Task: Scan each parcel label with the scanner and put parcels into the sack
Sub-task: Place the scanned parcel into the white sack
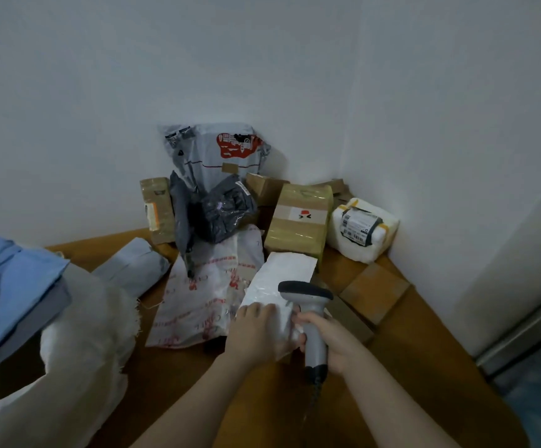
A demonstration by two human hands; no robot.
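We see a plain white parcel (282, 279) under our left hand (256, 331), pale grey scanner (307, 305) with black head in our right hand (330, 341), beyond both hands a white printed bag (204, 286) with red lettering, dark grey bag (220, 215), brown box (298, 221) with red-and-black mark, left of them a white sack (84, 318), blue packet (13, 286) inside.

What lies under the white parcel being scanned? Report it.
The white parcel overlaps a red-printed white bag on the orange surface. The left hand, the right hand and its scanner hide whatever is beneath its near end.
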